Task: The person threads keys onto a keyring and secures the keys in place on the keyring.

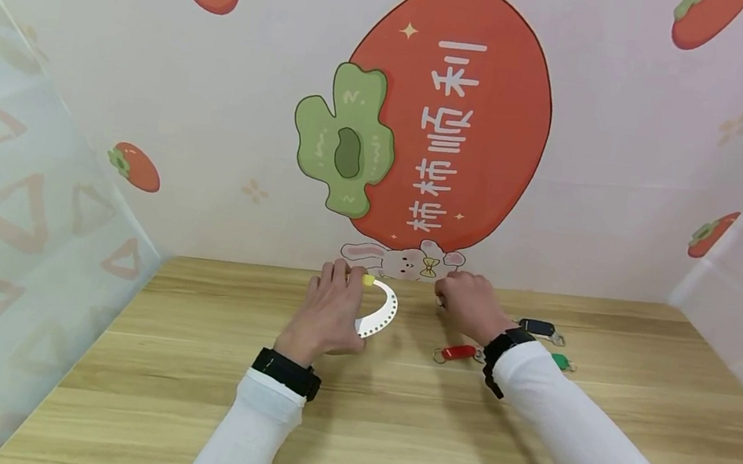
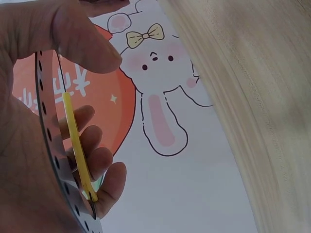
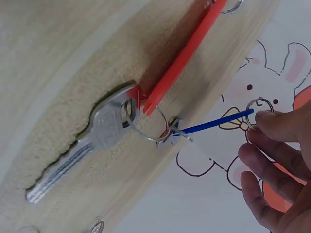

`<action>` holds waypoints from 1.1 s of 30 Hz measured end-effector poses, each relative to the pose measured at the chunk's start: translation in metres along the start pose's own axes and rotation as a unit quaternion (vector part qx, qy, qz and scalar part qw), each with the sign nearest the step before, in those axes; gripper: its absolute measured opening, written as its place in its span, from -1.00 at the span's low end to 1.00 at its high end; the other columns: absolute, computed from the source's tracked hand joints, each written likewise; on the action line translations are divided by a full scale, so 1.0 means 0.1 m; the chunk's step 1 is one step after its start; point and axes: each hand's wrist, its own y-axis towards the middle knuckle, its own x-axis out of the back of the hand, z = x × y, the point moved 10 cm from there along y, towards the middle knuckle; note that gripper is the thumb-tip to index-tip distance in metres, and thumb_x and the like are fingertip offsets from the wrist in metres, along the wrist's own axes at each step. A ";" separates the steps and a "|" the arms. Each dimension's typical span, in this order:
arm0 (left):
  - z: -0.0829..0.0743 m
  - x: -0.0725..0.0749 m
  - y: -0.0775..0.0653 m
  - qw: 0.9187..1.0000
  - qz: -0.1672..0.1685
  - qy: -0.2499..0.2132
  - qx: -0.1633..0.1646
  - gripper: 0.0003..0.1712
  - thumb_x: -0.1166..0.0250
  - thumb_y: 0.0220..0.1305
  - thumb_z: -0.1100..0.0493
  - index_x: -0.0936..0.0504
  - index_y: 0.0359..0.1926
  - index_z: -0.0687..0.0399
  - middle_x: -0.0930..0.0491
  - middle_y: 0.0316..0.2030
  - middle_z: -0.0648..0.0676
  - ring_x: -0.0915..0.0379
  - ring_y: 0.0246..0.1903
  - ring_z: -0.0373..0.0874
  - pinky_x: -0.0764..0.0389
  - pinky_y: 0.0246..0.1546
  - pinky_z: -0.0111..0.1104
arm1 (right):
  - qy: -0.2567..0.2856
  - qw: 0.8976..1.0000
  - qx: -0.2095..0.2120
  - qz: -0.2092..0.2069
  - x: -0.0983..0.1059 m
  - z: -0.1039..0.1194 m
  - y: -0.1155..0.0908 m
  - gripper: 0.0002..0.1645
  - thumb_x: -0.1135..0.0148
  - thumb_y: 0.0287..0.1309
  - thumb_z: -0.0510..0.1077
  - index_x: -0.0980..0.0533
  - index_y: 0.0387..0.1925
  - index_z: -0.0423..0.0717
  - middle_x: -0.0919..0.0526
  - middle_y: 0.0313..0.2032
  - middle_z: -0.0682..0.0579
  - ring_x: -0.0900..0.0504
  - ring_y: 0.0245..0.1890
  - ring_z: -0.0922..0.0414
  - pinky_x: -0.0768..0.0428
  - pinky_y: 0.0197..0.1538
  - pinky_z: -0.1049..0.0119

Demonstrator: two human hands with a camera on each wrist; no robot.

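In the head view my left hand (image 1: 328,309) grips a crescent-shaped metal key holder (image 1: 383,314) with a row of holes along its curved edge. Its yellow sleeve (image 2: 80,145) sits on a thin wire, with my fingertips beside it. Toward the wall, my right hand (image 1: 471,305) pinches the ring (image 3: 260,104) of a blue key tag (image 3: 214,121), which slants down from the fingers. My hand hides this tag in the head view. A red key tag (image 1: 459,353) with a silver key (image 3: 104,116) lies close to that hand.
A dark blue key tag (image 1: 536,327) and a green one (image 1: 561,362) lie on the wooden table (image 1: 378,439) near my right wrist, the green one partly behind the sleeve. A white wall (image 1: 237,221) with persimmon drawings rises at the table's back edge.
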 end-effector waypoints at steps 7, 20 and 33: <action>-0.02 0.01 0.00 1.000 -0.006 0.006 -0.006 -0.02 -0.55 -0.39 0.15 -0.40 0.19 0.27 -0.32 -0.03 0.23 -0.23 -0.06 0.12 -0.37 -0.15 -0.14 | 0.025 0.998 -0.025 -0.049 0.15 -0.05 -0.09 -0.95 -0.41 0.17 -0.33 -0.70 -0.37 -0.14 -0.60 -0.46 0.01 -0.62 -0.39 0.02 -0.65 -0.27 0.09; -0.05 0.00 0.00 1.000 -0.001 0.006 -0.011 0.07 -0.55 -0.35 0.13 -0.38 0.32 0.23 -0.37 0.07 0.25 -0.27 0.01 0.12 -0.42 -0.04 -0.08 | 0.081 0.983 -0.059 -0.155 0.49 -0.17 -0.30 -0.89 -0.31 0.27 -0.32 -0.70 -0.21 -0.27 -0.67 -0.34 -0.11 -0.67 -0.33 -0.05 -0.65 -0.26 0.04; -0.09 0.01 -0.01 1.000 -0.009 0.010 -0.014 0.08 -0.58 -0.28 0.08 -0.36 0.36 0.20 -0.37 0.12 0.26 -0.28 0.04 0.13 -0.44 -0.03 -0.06 | 0.108 0.961 -0.074 -0.245 0.76 -0.16 -0.49 -0.89 -0.30 0.27 -0.34 -0.70 -0.22 -0.27 -0.68 -0.32 -0.13 -0.70 -0.34 -0.06 -0.65 -0.30 0.05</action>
